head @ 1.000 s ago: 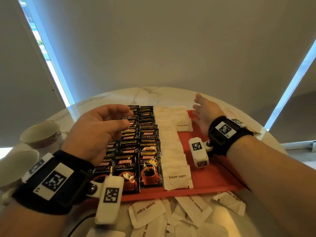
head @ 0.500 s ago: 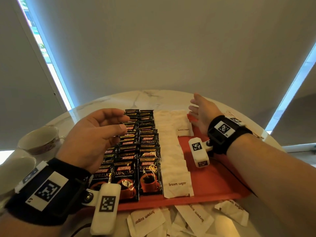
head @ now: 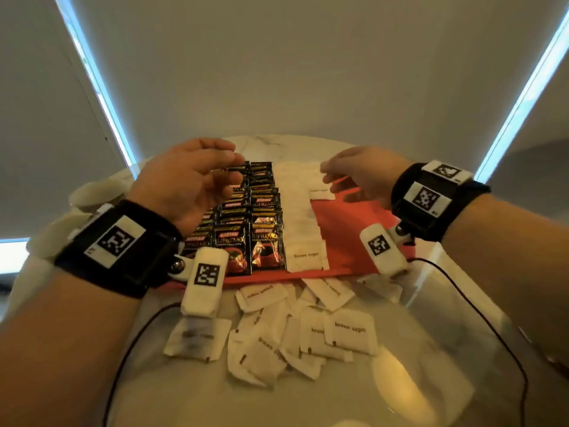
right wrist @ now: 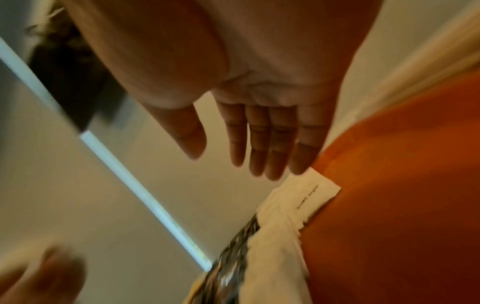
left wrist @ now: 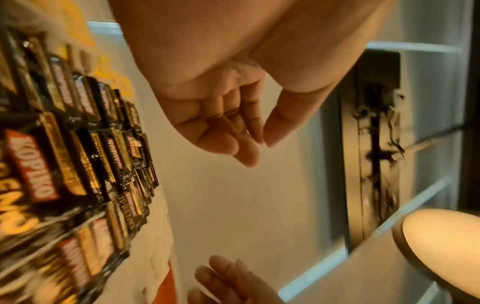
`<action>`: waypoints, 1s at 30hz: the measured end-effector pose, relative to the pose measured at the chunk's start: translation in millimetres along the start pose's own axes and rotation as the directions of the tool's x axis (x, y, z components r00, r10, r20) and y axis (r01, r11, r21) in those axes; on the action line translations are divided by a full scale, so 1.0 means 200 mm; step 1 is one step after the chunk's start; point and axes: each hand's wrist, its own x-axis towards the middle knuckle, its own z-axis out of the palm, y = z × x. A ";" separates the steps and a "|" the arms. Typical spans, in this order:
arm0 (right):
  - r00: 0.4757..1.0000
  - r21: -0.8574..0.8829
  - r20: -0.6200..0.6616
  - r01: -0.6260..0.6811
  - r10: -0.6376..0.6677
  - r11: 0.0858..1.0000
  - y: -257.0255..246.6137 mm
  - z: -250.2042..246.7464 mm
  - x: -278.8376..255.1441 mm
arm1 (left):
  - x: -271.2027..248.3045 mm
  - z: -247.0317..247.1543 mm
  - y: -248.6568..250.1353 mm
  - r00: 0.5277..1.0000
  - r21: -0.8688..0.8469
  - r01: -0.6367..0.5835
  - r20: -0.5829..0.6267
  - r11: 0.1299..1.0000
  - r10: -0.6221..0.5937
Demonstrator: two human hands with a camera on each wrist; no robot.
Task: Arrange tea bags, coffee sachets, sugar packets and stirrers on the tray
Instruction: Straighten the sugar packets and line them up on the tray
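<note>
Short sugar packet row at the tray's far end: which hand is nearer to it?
Right. The right hand hovers just beside the short sugar packet row; the left hand hovers over the coffee sachets.

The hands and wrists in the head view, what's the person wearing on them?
Both forearms are bare, with no sleeves. The left hand and right hand are ungloved. Each wrist carries a wide black strap bearing white tags printed with black square codes. A small white rounded block, also code-marked, hangs from each strap on a metal pivot. A thin black cable trails from each side.
</note>
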 end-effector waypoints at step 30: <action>0.909 -0.747 0.417 0.339 0.005 0.572 -0.09 0.29 -0.84 | -0.69 0.04 -0.13 0.885 0.963 -0.264 0.217 -0.060 -0.411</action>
